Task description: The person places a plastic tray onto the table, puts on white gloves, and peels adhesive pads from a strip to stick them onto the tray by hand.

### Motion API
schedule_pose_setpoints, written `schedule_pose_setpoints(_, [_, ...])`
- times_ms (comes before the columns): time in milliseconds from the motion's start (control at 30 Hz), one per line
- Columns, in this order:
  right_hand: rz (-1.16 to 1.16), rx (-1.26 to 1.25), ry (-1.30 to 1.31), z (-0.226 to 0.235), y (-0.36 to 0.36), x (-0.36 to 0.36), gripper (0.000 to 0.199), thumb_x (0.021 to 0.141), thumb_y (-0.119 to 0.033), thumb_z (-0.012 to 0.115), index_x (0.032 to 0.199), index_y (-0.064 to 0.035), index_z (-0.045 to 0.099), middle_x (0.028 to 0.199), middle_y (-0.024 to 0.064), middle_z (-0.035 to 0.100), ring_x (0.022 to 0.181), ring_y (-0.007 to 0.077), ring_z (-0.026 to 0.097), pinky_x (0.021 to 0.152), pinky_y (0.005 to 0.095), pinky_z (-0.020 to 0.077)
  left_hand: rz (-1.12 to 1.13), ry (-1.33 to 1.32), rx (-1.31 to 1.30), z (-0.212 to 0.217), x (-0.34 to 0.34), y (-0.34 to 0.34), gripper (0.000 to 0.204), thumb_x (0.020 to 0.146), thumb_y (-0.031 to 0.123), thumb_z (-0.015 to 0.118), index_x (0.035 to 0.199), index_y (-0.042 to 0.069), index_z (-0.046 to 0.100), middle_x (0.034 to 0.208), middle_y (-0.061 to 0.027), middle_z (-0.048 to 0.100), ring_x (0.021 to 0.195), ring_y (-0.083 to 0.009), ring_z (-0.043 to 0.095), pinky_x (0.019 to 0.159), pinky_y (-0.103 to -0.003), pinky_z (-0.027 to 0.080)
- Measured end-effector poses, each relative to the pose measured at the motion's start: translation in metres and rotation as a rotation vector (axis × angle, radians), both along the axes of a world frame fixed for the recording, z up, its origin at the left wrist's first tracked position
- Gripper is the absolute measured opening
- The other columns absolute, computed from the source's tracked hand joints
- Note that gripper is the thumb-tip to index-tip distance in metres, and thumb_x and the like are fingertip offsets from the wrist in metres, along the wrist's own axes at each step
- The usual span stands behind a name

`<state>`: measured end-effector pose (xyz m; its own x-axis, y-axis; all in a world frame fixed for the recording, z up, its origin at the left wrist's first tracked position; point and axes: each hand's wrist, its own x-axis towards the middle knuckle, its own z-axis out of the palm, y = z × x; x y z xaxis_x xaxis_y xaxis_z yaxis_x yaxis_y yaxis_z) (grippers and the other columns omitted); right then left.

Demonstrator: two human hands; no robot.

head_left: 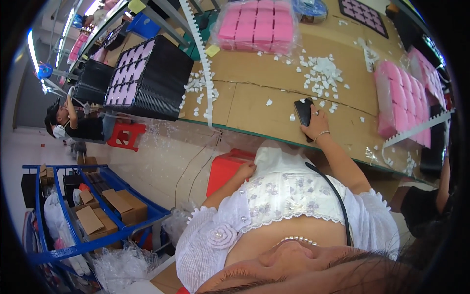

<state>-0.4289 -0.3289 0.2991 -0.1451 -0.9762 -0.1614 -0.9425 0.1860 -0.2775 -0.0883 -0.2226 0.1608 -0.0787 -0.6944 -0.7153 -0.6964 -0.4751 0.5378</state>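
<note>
On the near edge of the cardboard-covered table (pixel 264 117), my right hand (pixel 319 126) is closed around a dark smartphone (pixel 303 113). The phone lies flat or nearly so, its upper end sticking out past my fingers. Small white scraps (pixel 324 73) are piled just beyond it, with a few loose ones beside the hand. Down at my lap, my left hand (pixel 246 170) rests by a red stool (pixel 223 166) and my white skirt (pixel 274 158). Its fingers look curled, and whatever may be in them is hidden.
Wrapped pink foam blocks (pixel 257 27) lie at the back, with more pink blocks (pixel 404 100) on the right. A tall stack of black trays (pixel 156 78) with pink inserts stands left, beside a notched white strip (pixel 205 83). A blue rack (pixel 98 250) holds cartons. Other people are on both sides.
</note>
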Motion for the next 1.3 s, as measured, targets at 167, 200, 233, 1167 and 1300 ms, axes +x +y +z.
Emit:
schedule_pose_setpoints(167, [-0.021,-0.036,-0.023,0.000,-0.004,0.000,0.093,0.060,-0.036,0.073,0.133,0.0004,0.028,0.107,0.0233,0.048,0.103,0.0354,0.043,0.095,0.0387,0.0337,-0.040,-0.023,-0.090,-0.005,0.036,-0.039,0.030,0.080,0.028,0.061,0.095,0.002,0.065,0.080,-0.0119,0.065,0.075,-0.0178,0.062,0.069,-0.031,0.048])
schedule_pose_setpoints(200, [-0.021,-0.041,-0.027,0.001,-0.006,0.001,0.093,0.060,-0.036,0.074,0.133,-0.0011,0.028,0.107,0.0219,0.046,0.102,0.0347,0.043,0.094,0.0380,0.0343,-0.089,-0.051,-0.192,-0.014,0.048,-0.044,0.029,0.080,0.028,0.061,0.093,0.003,0.066,0.079,-0.0109,0.065,0.072,-0.0164,0.061,0.067,-0.030,0.048])
schedule_pose_setpoints(233, [-0.027,-0.042,-0.030,0.002,-0.005,0.001,0.092,0.061,-0.036,0.074,0.133,-0.0025,0.028,0.106,0.0204,0.045,0.101,0.0339,0.043,0.094,0.0373,0.0349,-0.095,-0.055,-0.188,-0.019,0.056,-0.051,0.029,0.080,0.028,0.061,0.093,0.003,0.066,0.079,-0.0109,0.065,0.072,-0.0164,0.061,0.067,-0.030,0.048])
schedule_pose_setpoints(1167, [-0.183,-0.078,-0.082,0.016,0.010,0.038,0.090,0.058,-0.030,0.077,0.132,-0.0060,0.031,0.120,0.0241,0.038,0.111,0.0383,0.040,0.096,0.0408,0.0351,0.581,0.327,-0.374,0.013,0.183,-0.134,0.015,0.073,0.013,0.068,0.087,0.008,0.062,0.075,-0.0004,0.061,0.069,-0.0097,0.054,0.062,-0.025,0.045])
schedule_pose_setpoints(1300, [-0.166,-0.135,-0.022,0.002,0.011,0.020,0.088,0.059,-0.031,0.076,0.132,-0.0062,0.032,0.116,0.0233,0.040,0.108,0.0380,0.041,0.095,0.0419,0.0356,0.653,0.291,-0.472,0.021,0.201,-0.135,0.011,0.075,0.007,0.066,0.085,0.007,0.060,0.077,0.0003,0.061,0.071,-0.0097,0.055,0.068,-0.025,0.044])
